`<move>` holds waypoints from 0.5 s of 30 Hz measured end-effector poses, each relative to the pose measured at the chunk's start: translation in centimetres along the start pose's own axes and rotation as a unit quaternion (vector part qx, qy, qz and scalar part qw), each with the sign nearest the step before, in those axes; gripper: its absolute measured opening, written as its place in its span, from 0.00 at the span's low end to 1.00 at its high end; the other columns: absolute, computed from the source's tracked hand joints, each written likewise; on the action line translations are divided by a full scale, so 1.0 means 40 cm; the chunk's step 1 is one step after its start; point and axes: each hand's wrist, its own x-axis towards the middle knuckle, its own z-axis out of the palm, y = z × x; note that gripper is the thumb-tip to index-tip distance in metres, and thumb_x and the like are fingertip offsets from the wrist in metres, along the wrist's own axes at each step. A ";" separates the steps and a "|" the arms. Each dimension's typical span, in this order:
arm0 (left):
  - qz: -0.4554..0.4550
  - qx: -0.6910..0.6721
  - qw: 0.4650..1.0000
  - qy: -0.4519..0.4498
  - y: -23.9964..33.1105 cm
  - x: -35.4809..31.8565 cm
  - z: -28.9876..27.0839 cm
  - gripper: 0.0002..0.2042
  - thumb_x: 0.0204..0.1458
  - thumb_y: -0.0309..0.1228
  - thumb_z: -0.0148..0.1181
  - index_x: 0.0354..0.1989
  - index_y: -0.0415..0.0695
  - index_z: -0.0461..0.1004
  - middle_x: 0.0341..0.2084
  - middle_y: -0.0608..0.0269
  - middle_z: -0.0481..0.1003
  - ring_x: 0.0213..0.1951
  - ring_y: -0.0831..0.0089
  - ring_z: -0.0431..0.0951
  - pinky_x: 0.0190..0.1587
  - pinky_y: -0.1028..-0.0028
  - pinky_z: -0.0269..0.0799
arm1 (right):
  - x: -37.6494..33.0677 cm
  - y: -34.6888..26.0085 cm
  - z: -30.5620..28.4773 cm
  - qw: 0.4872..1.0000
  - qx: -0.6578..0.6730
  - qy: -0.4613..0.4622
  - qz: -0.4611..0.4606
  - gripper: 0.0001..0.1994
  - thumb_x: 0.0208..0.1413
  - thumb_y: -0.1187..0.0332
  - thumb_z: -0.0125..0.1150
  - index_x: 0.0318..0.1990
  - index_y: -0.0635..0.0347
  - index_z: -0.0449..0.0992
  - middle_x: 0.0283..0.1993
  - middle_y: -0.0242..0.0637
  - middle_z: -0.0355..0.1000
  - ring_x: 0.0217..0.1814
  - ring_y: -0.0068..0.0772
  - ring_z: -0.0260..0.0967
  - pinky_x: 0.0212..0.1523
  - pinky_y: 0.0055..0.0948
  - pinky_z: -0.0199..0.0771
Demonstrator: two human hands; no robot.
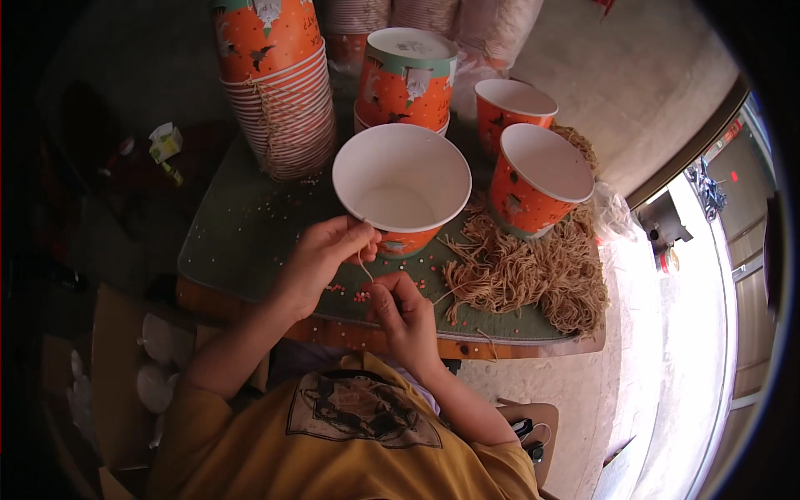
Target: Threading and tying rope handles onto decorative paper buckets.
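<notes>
An orange paper bucket (pixel 402 177) with a white inside stands upright at the table's near side, its mouth facing up. My left hand (pixel 333 254) is at its near rim, thumb and fingers pinched on a thin beige cord (pixel 365 268). The cord hangs down from there toward my right hand (pixel 400 312), which is closed below the rim with the lower part of the cord at its fingers. Whether the cord passes through the bucket's wall is hidden by my left fingers. Small red and white dots (pixel 360 297) lie scattered on the green table top (pixel 250 242).
A tall stack of nested buckets (pixel 279 108) rises at the left. Upside-down buckets (pixel 407 79) stand behind. Two upright buckets (pixel 542 175) (pixel 512 104) are at the right, beside a heap of loose cords (pixel 533 275). Clear plastic bags (pixel 492 25) stand at the back; an open carton (pixel 121 375) is lower left.
</notes>
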 end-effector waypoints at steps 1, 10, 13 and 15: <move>-0.009 0.001 1.000 -0.020 -0.002 -0.002 0.001 0.11 0.61 0.34 0.53 0.40 0.38 0.75 0.30 0.69 0.74 0.34 0.82 0.71 0.42 0.79 0.67 | 0.001 0.003 -0.003 1.000 -0.003 -0.005 0.004 0.08 0.65 0.67 0.51 0.39 0.62 0.72 0.24 0.25 0.67 0.27 0.12 0.63 0.28 0.15 0.62; -0.002 0.002 1.000 -0.011 -0.027 0.015 0.000 0.08 0.60 0.31 0.53 0.40 0.39 0.74 0.30 0.69 0.73 0.34 0.82 0.71 0.42 0.79 0.66 | -0.007 0.021 0.000 0.976 -0.180 -0.019 -0.122 0.04 0.62 0.72 0.53 0.37 0.62 0.70 0.25 0.36 0.69 0.25 0.25 0.67 0.29 0.24 0.68; 0.103 0.080 0.990 0.050 -0.054 0.044 -0.012 0.06 0.59 0.29 0.55 0.37 0.38 0.74 0.27 0.69 0.74 0.32 0.84 0.70 0.37 0.79 0.67 | 0.007 0.009 0.000 0.980 -0.173 -0.017 -0.099 0.03 0.61 0.73 0.53 0.37 0.63 0.70 0.25 0.40 0.69 0.25 0.29 0.69 0.29 0.27 0.69; 0.180 0.216 0.955 0.095 -0.051 0.051 -0.011 0.05 0.58 0.27 0.56 0.37 0.38 0.71 0.26 0.69 0.72 0.30 0.84 0.67 0.34 0.80 0.67 | 0.012 0.001 -0.003 0.984 -0.160 -0.021 -0.071 0.04 0.62 0.72 0.52 0.37 0.63 0.71 0.25 0.38 0.69 0.24 0.27 0.69 0.29 0.26 0.69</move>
